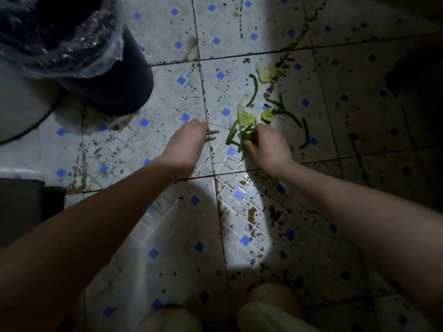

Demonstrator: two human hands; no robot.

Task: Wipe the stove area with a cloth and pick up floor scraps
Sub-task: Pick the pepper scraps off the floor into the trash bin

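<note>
Left of scraps (253, 91), bin (119, 92), stained tiles (167, 236)

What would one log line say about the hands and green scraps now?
phase: gathering | left hand: pinches green strip | right hand: grips strip bunch | floor: leaf pieces lie loose

Open tiled floor (167, 97) is left between the lined bin (115, 75) at upper left and the scattered green scraps (254, 89). The left edge is blocked by a pale rounded object (21, 104) and a dark block (21, 207).
</note>
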